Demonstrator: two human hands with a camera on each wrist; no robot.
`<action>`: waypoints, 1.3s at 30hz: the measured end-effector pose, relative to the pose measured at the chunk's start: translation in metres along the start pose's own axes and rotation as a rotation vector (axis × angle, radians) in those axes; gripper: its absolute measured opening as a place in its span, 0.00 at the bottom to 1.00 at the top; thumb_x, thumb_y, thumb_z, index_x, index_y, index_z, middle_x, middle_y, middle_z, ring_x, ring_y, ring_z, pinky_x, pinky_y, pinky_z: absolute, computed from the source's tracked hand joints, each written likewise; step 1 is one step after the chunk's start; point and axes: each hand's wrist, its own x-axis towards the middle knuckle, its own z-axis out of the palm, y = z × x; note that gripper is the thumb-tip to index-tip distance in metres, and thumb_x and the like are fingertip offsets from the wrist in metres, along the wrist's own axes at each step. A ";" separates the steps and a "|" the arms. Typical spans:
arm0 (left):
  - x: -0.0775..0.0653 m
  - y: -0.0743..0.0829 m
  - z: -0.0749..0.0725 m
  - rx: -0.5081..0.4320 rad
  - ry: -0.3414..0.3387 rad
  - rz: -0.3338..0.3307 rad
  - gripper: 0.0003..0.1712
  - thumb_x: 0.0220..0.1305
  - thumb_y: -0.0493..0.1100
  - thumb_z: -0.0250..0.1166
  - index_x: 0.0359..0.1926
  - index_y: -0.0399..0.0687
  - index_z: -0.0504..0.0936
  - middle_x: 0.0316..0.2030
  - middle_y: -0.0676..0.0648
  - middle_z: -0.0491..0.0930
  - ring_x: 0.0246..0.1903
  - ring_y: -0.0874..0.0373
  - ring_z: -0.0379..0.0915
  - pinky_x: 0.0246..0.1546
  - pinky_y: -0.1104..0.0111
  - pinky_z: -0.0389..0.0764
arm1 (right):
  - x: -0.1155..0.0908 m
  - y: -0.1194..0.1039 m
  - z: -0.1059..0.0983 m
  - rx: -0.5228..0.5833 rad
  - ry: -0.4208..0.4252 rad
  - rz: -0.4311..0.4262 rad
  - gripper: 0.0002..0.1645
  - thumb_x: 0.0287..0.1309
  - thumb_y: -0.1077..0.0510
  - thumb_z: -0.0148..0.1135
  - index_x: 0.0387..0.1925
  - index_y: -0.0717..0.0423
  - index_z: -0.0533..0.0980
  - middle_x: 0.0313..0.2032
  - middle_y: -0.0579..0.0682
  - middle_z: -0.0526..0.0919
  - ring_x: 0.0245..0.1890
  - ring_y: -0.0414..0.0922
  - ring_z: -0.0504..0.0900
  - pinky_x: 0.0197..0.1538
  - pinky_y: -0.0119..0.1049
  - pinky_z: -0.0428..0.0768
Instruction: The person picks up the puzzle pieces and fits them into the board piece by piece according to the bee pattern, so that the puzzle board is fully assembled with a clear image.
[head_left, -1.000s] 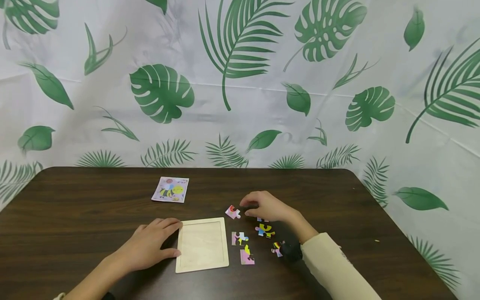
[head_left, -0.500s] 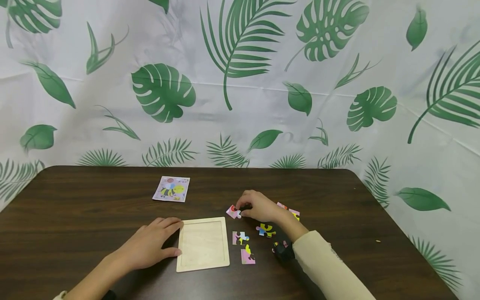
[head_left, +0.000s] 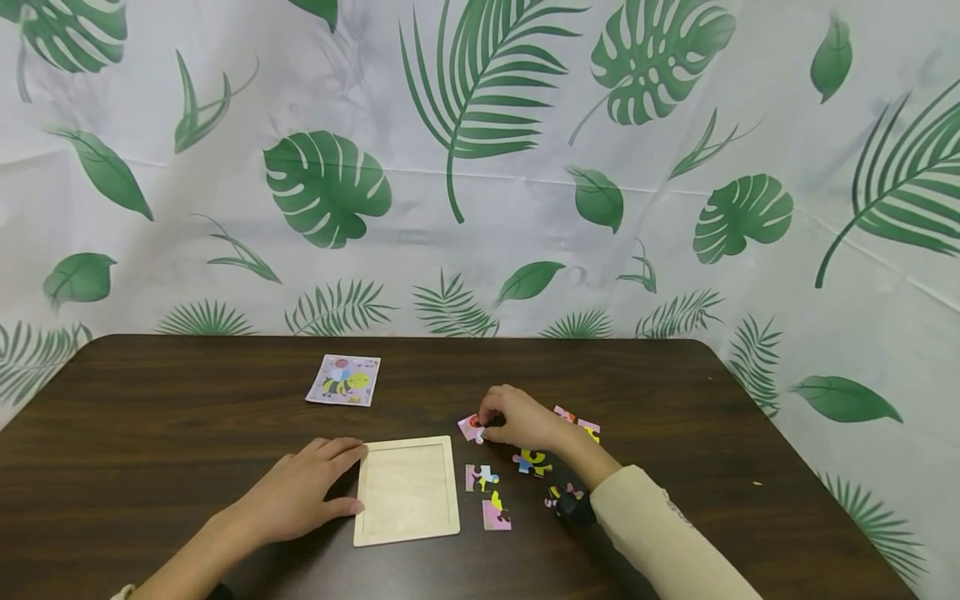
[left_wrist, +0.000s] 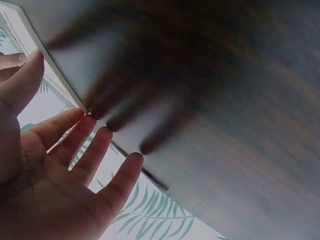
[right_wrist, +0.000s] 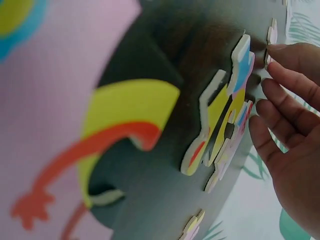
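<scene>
Tray [head_left: 407,493] meets the spread left hand [head_left: 302,487] along its left edge (presumably for steadiness), while off its far right corner the right hand [head_left: 519,417] pinches a puzzle piece [head_left: 469,427].

Table [head_left: 187,417], dark and wood-grained, at 6 o'clock of the head view, its far corners rounded. Scrap [head_left: 757,483], yellowish, on it at 4 o'clock. Cloth [head_left: 495,242], white and creased, at 12 o'clock, printed with green leaves [head_left: 324,192].

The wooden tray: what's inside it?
Inside the tray, only its pale wooden bottom shows. The left hand covers small bits of the left rim; anything underneath the tray is hidden.
</scene>
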 end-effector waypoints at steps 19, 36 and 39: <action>-0.001 -0.001 0.002 0.006 0.017 0.004 0.36 0.51 0.56 0.67 0.58 0.42 0.71 0.56 0.45 0.69 0.54 0.46 0.64 0.43 0.43 0.68 | -0.001 0.000 0.002 -0.007 0.011 -0.018 0.04 0.50 0.63 0.64 0.26 0.56 0.76 0.29 0.45 0.72 0.33 0.43 0.69 0.38 0.35 0.72; -0.002 -0.001 0.003 0.008 0.030 0.010 0.36 0.51 0.56 0.67 0.58 0.42 0.71 0.55 0.45 0.70 0.54 0.46 0.65 0.43 0.43 0.68 | -0.001 -0.003 0.000 0.026 -0.008 -0.002 0.04 0.49 0.64 0.64 0.26 0.57 0.75 0.29 0.44 0.72 0.32 0.43 0.71 0.38 0.33 0.72; -0.002 -0.001 0.003 0.009 0.033 0.011 0.36 0.51 0.56 0.67 0.58 0.42 0.71 0.55 0.45 0.70 0.53 0.46 0.65 0.43 0.43 0.68 | -0.002 -0.004 0.000 0.041 0.010 -0.013 0.04 0.49 0.64 0.64 0.26 0.57 0.76 0.29 0.45 0.72 0.32 0.43 0.72 0.39 0.34 0.73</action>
